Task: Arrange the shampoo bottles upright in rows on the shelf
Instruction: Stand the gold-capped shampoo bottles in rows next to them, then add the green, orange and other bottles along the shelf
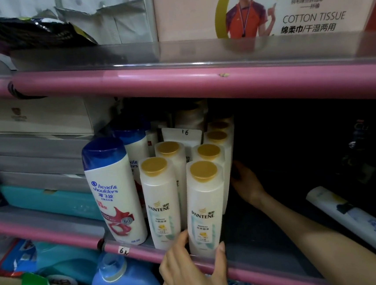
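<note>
With the left hand pinching the base of the front Pantene bottle at the shelf's front edge, and the right hand flat, fingers hidden, beside the row behind, I would slide it straight back, keeping it upright.

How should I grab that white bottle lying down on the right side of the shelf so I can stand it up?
Probably grip the lying bottle around the middle of its body, reaching in from the open front of the shelf. It lies on its side, angled, alone with nothing close around it, so fingers can wrap it from above, then tip it upright.
</note>
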Available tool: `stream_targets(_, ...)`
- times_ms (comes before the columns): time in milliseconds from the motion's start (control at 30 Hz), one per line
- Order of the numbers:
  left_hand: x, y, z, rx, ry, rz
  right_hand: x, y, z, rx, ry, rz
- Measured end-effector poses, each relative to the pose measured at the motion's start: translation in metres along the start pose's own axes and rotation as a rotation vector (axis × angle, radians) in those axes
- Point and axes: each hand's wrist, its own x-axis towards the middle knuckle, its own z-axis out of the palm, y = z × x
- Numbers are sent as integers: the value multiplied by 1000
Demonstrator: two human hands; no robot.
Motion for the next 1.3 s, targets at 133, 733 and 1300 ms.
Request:
stream_targets(133, 0, -2, 1, 0, -9, 11, 0, 1, 1, 27, -15, 2)
stream_targets(733, -9, -6, -28, -160, -34, 83, -38, -30, -32, 11, -110, 136)
stream_targets(1300, -70, -215, -76, 245, -492, -217, -253, -32, 30, 61, -203, -128)
